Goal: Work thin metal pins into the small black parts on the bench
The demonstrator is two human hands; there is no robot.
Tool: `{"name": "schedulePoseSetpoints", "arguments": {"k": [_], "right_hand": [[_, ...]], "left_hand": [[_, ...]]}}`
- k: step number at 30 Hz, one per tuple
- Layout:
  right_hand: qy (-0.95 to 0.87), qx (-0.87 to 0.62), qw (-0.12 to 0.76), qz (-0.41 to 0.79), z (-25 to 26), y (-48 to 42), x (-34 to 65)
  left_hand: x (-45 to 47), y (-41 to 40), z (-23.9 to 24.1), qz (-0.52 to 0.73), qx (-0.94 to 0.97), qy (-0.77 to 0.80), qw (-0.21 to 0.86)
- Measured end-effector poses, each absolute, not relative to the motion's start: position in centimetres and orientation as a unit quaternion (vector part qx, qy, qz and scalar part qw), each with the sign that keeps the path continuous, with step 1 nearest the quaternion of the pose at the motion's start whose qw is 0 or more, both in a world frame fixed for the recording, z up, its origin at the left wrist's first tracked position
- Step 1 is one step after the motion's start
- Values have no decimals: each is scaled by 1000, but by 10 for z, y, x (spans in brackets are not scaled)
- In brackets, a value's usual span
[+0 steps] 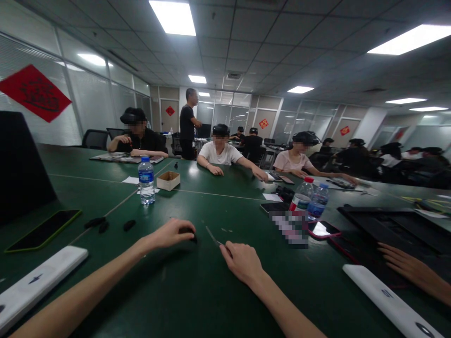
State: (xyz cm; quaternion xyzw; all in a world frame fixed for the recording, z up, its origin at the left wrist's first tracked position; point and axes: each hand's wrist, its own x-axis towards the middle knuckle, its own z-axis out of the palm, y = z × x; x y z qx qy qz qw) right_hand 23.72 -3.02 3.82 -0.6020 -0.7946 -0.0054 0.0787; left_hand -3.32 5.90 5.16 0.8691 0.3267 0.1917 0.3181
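My left hand rests on the dark green table with its fingers curled over a small black object. My right hand lies a little to the right, closed in a pinch on a thin metal tool like tweezers that points up and left toward the black object. Three more small black pieces lie on the table to the left of my left hand.
A water bottle and a small open cardboard box stand farther back. A phone and a white bar lie at left. Two bottles, phones and a black tray sit at right, near another person's hand. Several people sit across the table.
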Motion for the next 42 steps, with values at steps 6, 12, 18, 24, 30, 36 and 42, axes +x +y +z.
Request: {"name": "schedulePoseSetpoints", "arguments": {"k": [6,12,18,24,30,36,42], "right_hand": [[-793,-605,63,-29,41,-31,235],[-799,-598,40,-44,45,-32,231],[-806,-589,36,-44,43,-32,227],[-816,-573,32,-61,42,-34,221],[-819,-569,29,-73,43,-36,218],[-811,-577,18,-93,43,-36,215],[-811,-578,13,-87,43,-37,214]], "left_hand": [[-13,54,5,307,843,329,294],[-12,48,0,308,837,339,298],[-12,45,2,300,841,335,300],[-12,44,3,289,855,316,292],[-12,42,6,275,865,303,291],[-11,42,7,265,866,303,296],[-12,43,4,267,867,304,292]]}}
